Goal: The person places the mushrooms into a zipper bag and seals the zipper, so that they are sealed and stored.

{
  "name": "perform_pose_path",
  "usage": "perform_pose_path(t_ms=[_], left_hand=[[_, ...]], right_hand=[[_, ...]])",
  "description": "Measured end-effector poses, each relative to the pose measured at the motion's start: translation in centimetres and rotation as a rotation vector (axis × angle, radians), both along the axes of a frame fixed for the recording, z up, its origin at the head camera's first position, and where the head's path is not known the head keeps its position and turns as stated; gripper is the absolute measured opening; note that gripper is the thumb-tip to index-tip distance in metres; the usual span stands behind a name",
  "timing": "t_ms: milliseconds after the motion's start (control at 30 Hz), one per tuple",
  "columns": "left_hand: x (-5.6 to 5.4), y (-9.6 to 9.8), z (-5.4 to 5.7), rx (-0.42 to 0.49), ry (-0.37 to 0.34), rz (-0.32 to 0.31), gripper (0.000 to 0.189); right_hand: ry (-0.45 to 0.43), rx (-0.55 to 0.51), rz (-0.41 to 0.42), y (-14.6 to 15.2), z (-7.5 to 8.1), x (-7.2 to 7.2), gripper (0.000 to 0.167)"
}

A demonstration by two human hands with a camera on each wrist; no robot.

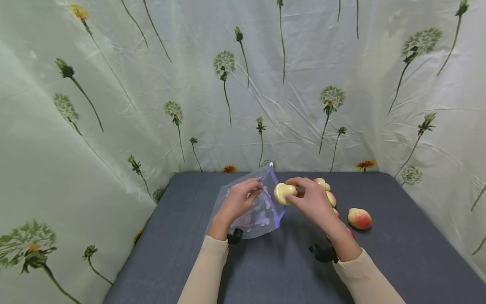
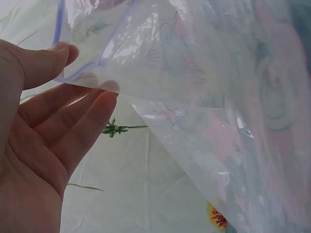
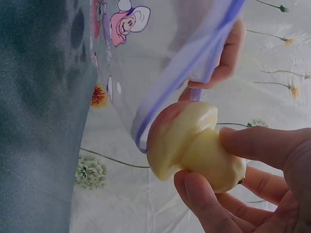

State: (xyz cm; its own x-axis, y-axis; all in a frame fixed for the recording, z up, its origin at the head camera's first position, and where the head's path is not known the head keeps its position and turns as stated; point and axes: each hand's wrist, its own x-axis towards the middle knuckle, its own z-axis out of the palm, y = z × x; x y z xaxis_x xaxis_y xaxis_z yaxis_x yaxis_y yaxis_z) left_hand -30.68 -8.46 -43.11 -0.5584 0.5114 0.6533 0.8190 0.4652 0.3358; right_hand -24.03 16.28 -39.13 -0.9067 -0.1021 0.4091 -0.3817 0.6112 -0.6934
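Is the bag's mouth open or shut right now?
Open: the bag has its purple edges spread apart, the left hand pinching one; the right hand holds a fruit at the gap.

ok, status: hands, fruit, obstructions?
Left hand pinches bag by its rim. Right hand holds fruit at open mouth. Nothing visibly in the way.

Soft, diffuse light fills the head view, leaving sheen on the floral curtain (image 1: 201,93) and faint shadows on the dark table (image 1: 178,253); its outer edges look stretched. Both wrist views appear dimmer, with glare streaking the clear zip bag (image 2: 189,92).
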Motion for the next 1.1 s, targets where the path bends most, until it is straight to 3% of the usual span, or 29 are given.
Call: perform_pose_path(t_ms=[267, 633, 833, 1100], left_hand=[[0.0, 0.1, 0.0, 0.067, 0.007, -0.027, 0.008], [0.2, 0.2, 0.3, 0.065, -0.013, -0.019, 0.011], [0.1, 0.0, 0.3, 0.062, 0.028, -0.019, 0.006], [0.3, -0.1, 0.4, 0.053, 0.012, -0.015, 0.007]], right_hand=[[0.018, 0.023, 0.03, -0.7, 0.1, -0.5, 0.033], [-0.072, 0.028, 0.102, -1.6, 0.2, -1.4, 0.039], [-0.049, 0.034, 0.076, -1.6, 0.4, -1.4, 0.045], [-0.012, 0.053, 0.062, -1.4, 0.1, -1.2, 0.041]])
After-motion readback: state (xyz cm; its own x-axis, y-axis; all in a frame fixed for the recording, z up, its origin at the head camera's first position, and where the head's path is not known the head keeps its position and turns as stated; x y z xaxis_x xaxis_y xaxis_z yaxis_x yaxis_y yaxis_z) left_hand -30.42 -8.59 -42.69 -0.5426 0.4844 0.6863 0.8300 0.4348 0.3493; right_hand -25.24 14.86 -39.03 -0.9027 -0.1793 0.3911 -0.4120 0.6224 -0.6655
